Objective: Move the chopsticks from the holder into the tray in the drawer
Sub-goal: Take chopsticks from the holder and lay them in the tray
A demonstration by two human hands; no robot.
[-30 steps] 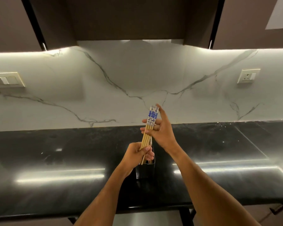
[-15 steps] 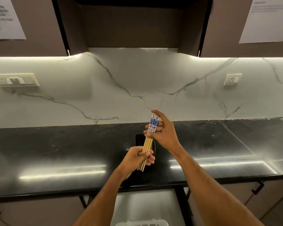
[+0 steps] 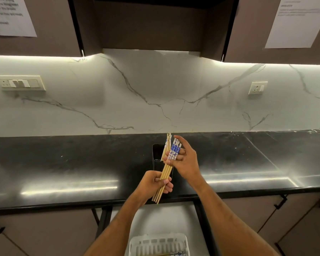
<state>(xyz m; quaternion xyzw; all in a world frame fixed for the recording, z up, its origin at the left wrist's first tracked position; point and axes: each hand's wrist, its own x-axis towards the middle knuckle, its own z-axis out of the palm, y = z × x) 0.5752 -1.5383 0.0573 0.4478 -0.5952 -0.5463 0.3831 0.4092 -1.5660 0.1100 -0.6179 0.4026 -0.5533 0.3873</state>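
Note:
I hold a bundle of wooden chopsticks (image 3: 167,170) with blue-and-white patterned tops above the counter. My left hand (image 3: 156,183) grips their lower, pointed part. My right hand (image 3: 185,161) pinches the patterned tops, index finger stretched out. Behind the bundle stands the black holder (image 3: 157,154) on the counter, with a few more chopsticks (image 3: 166,145) leaning in it. Below, the open drawer (image 3: 175,218) shows a white slotted tray (image 3: 158,244) at the bottom edge of the view; something patterned lies at its front.
The black glossy counter (image 3: 63,163) runs the full width under a white marble backsplash. Dark wall cabinets (image 3: 155,24) hang above, with paper sheets (image 3: 9,15) taped on them. Closed cabinet doors with black handles (image 3: 280,202) flank the drawer.
The view has tilted down, so the open drawer and white tray have come into sight. The bundle in both hands has come out of the holder and moved toward me and lower.

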